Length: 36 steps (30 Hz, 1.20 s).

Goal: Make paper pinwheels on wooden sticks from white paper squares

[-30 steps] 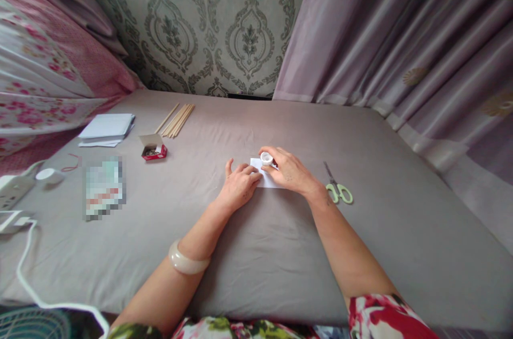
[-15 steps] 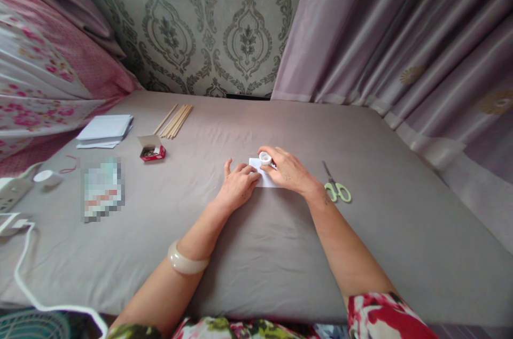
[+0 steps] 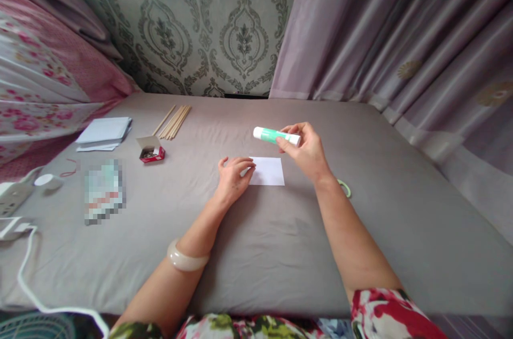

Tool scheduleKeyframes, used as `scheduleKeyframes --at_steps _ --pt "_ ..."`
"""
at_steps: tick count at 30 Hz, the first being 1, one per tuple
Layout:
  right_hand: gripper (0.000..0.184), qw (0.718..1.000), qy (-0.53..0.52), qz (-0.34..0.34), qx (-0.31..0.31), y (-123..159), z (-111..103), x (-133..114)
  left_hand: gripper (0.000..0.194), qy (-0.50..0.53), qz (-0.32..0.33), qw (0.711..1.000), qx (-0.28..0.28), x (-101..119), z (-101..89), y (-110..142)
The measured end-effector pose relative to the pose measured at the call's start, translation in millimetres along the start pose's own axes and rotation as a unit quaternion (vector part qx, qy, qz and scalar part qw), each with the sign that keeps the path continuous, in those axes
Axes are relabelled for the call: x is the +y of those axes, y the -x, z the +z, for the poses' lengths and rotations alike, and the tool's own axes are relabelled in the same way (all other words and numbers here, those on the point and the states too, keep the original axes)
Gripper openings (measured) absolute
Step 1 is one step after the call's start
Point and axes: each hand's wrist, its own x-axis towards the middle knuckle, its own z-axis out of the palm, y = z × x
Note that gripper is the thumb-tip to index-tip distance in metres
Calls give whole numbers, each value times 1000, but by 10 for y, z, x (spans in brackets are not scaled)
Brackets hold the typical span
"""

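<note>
Above the bedsheet my right hand (image 3: 308, 149) is closed around a white and green glue stick (image 3: 268, 136), tilted nearly level, its white rounded end to the left. Below it a small white sheet of paper (image 3: 268, 172) lies flat. My left hand (image 3: 234, 177) rests at the paper's left edge, fingers loosely bent and apart, the fingertips touching the corner. Green-handled scissors (image 3: 345, 188) are mostly hidden behind my right forearm.
On the left lie a paper stack (image 3: 103, 133), wooden sticks (image 3: 176, 122), an open red box (image 3: 152, 153) of small items, a blurred packet (image 3: 103, 192) and a white round cap-like piece (image 3: 47, 182). A power strip (image 3: 12, 197) with a white cable sits at the far left.
My right hand has lifted the glue stick off the paper and turned it from upright to nearly level. My left hand has shifted slightly left, uncovering more paper.
</note>
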Motion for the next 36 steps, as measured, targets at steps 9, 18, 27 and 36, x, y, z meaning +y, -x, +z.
scheduleKeyframes --at_steps 9,18,27,36 --pt "18 855 -422 298 -54 -71 -71 74 23 171 -135 974 55 -31 -55 -58" --pt "30 953 -176 246 33 219 -392 517 29 -65 -13 996 -55 -144 26 -59" --pt "29 925 331 139 127 357 -519 818 30 -69 104 986 -114 -210 79 -25" --pt "21 903 401 119 100 375 -485 805 34 -18 75 985 -154 -177 -111 -63"
